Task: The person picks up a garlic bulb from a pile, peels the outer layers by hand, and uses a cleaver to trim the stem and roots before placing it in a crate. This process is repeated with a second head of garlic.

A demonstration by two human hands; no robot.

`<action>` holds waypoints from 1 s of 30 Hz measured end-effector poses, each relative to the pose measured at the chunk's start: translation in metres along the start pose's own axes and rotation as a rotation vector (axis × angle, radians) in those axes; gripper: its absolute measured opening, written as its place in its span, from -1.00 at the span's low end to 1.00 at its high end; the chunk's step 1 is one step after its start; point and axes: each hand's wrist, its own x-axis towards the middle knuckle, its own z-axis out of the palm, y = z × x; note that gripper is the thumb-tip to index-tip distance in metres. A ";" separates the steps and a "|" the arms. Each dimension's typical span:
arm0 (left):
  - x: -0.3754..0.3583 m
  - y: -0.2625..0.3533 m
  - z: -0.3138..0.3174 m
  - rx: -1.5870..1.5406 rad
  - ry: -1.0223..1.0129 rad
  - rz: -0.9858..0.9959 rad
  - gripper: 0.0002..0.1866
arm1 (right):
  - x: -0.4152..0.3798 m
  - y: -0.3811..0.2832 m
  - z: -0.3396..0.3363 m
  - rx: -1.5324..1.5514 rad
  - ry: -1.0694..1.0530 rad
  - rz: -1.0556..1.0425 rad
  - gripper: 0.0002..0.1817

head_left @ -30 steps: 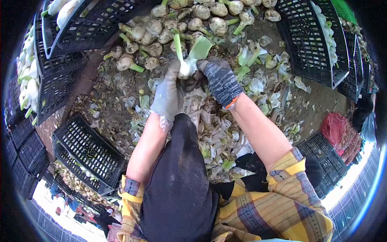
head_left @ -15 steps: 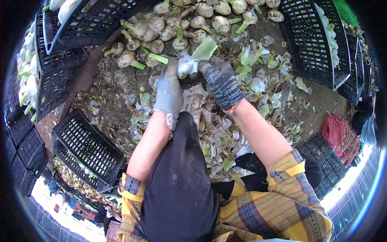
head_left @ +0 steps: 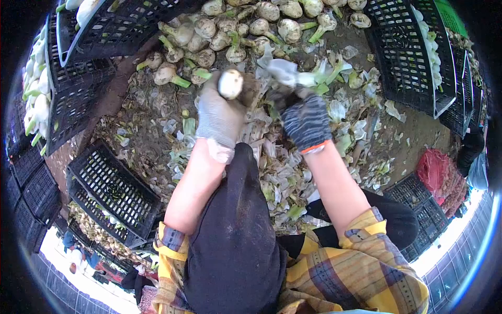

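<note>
My left hand (head_left: 219,112), in a pale glove with a ribbed cuff, is closed around an onion (head_left: 230,84). The bulb's smooth white end, with a few brown spots, faces up; the fingers hide the rest. To its right is my right hand (head_left: 305,118), in a dark striped glove with an orange cuff edge. Its fingertips are smeared by motion and look closed on a loose strip of onion skin (head_left: 283,71), white with a pale green end. Beyond both hands lies a pile of soil-stained onions (head_left: 289,31) with cut green stems.
Peeled skins (head_left: 282,178) litter the ground between my hands and knees. Black crates stand at the upper left (head_left: 125,31), the lower left (head_left: 112,191) and the right (head_left: 402,57), some holding white bulbs. A red mesh sack (head_left: 434,170) sits at far right.
My hands have moved apart. The green-and-white skin has come away from the onion and shifted right with my right hand, while the left hand keeps the onion, whose white surface now shows.
</note>
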 end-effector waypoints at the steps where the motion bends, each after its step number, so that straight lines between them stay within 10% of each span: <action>1: 0.002 0.005 -0.002 -0.103 0.058 -0.066 -0.61 | 0.011 -0.008 -0.008 -0.061 0.006 -0.026 -0.72; 9: -0.001 -0.006 -0.007 0.446 0.024 0.218 -0.42 | -0.005 -0.023 0.000 -0.588 0.015 0.463 -0.46; 30: -0.014 -0.003 -0.008 0.867 -0.232 0.358 -0.38 | 0.006 -0.006 0.007 -1.242 -0.414 0.121 -0.69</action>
